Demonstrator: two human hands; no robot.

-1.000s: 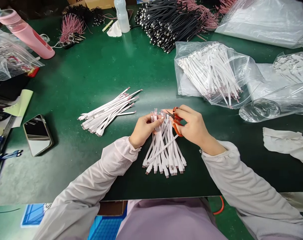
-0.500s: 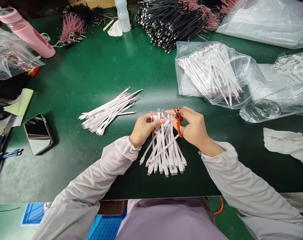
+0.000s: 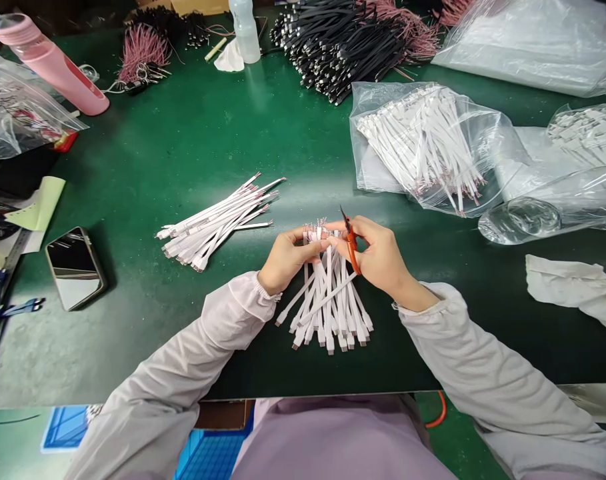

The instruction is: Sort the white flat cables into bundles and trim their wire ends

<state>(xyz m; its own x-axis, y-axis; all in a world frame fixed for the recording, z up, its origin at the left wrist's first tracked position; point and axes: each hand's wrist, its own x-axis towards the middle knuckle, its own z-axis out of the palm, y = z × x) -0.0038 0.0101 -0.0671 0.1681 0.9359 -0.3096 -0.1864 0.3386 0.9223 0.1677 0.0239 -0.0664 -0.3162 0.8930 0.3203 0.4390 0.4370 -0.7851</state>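
Observation:
A fanned bunch of white flat cables [image 3: 333, 307] lies near the table's front edge, connectors toward me and bare wire ends away. My left hand [image 3: 293, 259] pinches the cables near their wire ends, thumb on top. Orange-handled scissors [image 3: 351, 248] with dark tips pointing up and away rest in my right hand [image 3: 380, 257], whose thumb and forefinger touch the cable ends beside my left fingertips. To the left lies a second pile of white cables [image 3: 217, 223], wire ends toward the upper right, touched by neither hand.
A phone [image 3: 76, 269] lies at the left. Bagged white cables [image 3: 423, 143] and a crumpled cloth [image 3: 573, 287] are on the right. Behind stand black cables [image 3: 340, 50], a clear bottle [image 3: 245, 33] and a pink bottle [image 3: 53, 67] at the back left.
My right hand has moved slightly left, closer to my left hand. The scissors have turned, their tips now higher and further left. A few cables in the bunch have shifted a little.

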